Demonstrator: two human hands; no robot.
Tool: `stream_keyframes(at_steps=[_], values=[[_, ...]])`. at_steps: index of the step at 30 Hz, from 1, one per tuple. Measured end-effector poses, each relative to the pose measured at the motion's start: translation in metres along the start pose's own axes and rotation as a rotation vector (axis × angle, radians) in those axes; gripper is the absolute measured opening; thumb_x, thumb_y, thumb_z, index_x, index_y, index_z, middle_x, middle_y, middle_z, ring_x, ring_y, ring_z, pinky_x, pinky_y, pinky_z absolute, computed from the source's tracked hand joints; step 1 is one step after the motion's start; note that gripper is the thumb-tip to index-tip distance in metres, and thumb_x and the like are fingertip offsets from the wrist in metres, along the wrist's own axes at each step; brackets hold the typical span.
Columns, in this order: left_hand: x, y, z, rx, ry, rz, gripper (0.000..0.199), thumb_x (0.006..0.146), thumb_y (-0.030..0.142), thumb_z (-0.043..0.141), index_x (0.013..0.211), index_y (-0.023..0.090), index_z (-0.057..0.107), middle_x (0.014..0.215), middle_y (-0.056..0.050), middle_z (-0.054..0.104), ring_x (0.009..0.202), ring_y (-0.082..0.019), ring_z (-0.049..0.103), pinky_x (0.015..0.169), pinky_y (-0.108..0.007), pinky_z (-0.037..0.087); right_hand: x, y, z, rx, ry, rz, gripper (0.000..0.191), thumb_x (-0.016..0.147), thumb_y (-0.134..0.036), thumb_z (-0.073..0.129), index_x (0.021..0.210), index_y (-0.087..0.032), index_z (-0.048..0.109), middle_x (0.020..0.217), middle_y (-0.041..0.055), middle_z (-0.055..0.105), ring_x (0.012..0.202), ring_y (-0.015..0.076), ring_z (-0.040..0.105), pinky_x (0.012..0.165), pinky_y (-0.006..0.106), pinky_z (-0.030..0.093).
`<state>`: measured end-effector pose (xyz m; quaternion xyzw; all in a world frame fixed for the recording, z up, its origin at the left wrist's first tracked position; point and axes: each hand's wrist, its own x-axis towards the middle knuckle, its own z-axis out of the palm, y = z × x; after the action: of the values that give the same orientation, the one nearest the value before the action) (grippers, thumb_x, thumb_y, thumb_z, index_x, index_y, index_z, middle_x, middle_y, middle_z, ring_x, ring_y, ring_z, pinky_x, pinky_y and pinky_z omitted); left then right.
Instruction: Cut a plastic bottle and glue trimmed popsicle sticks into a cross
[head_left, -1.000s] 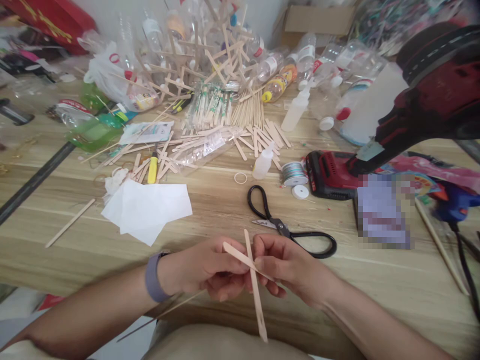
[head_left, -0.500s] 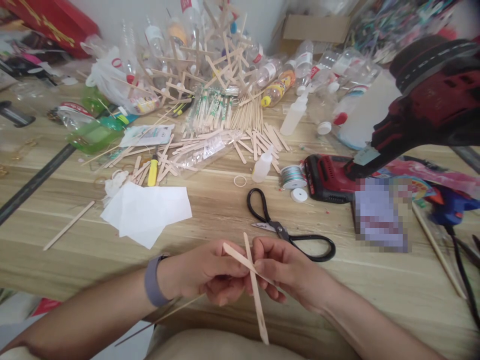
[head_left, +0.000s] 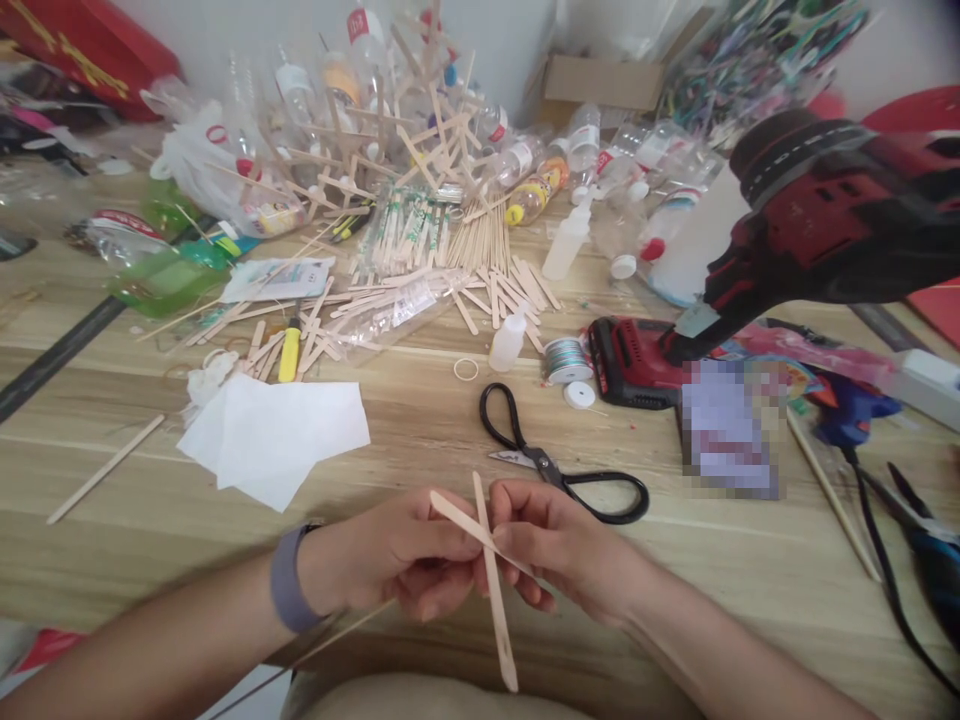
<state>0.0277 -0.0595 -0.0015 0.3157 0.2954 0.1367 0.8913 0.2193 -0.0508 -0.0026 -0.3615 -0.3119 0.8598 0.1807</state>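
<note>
Two flat wooden sticks (head_left: pixel 496 610) cross in an X between my hands, near the table's front edge. My left hand (head_left: pixel 424 550) pinches them close to the crossing, thumb on top and the other fingers curled beneath. From the other side my right hand (head_left: pixel 544 545) grips the sticks at the crossing with thumb and forefinger. A thin stick (head_left: pixel 349 632) slants down-left from under my left hand; its upper end is hidden. Just beyond my right hand lie black-handled scissors (head_left: pixel 546 465), their blades partly apart.
White paper sheets (head_left: pixel 281 435) and a loose stick (head_left: pixel 105 470) lie left. Behind are a yellow-handled tool (head_left: pixel 289 352), piled sticks, bottles, a glue bottle (head_left: pixel 508 342) and a thread spool (head_left: pixel 566 360). A red power tool (head_left: pixel 840 220) stands right, near pliers (head_left: pixel 926 550).
The whole view has shifted, so the table items and both hands appear slightly farther left, and pliers now show at the right. The grip on the crossed sticks looks unchanged.
</note>
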Motion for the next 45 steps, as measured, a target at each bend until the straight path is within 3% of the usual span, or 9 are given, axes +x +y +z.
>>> stream_keyframes(at_steps=[8, 34, 45], values=[[0.0004, 0.0013, 0.0024, 0.014, 0.022, 0.043, 0.042, 0.079, 0.054, 0.064, 0.077, 0.012, 0.062, 0.041, 0.006, 0.046, 0.034, -0.004, 0.032, 0.037, -0.02, 0.016, 0.0003, 0.0006, -0.001, -0.001, 0.015, 0.003, 0.043, 0.064, -0.044, 0.082, 0.067, -0.019, 0.048, 0.053, -0.0046, 0.061, 0.036, 0.0031, 0.045, 0.032, 0.012, 0.03], [0.005, -0.0004, 0.0026, -0.04, 0.045, 0.11, 0.041, 0.072, 0.056, 0.07, 0.072, 0.015, 0.062, 0.039, 0.007, 0.045, 0.032, -0.005, 0.028, 0.035, -0.021, 0.017, 0.0041, 0.0031, -0.005, -0.001, 0.016, -0.001, 0.048, 0.064, -0.05, 0.083, 0.068, -0.019, 0.046, 0.053, -0.0056, 0.059, 0.034, 0.0021, 0.042, 0.031, 0.012, 0.032], [0.0047, -0.003, -0.0013, -0.027, 0.016, 0.064, 0.041, 0.075, 0.054, 0.066, 0.073, 0.013, 0.063, 0.042, 0.005, 0.049, 0.033, -0.005, 0.032, 0.038, -0.021, 0.019, 0.0027, 0.0058, -0.0062, -0.014, 0.016, 0.018, 0.05, 0.063, -0.053, 0.082, 0.07, -0.019, 0.046, 0.054, -0.0046, 0.061, 0.035, 0.0021, 0.042, 0.031, 0.011, 0.032]])
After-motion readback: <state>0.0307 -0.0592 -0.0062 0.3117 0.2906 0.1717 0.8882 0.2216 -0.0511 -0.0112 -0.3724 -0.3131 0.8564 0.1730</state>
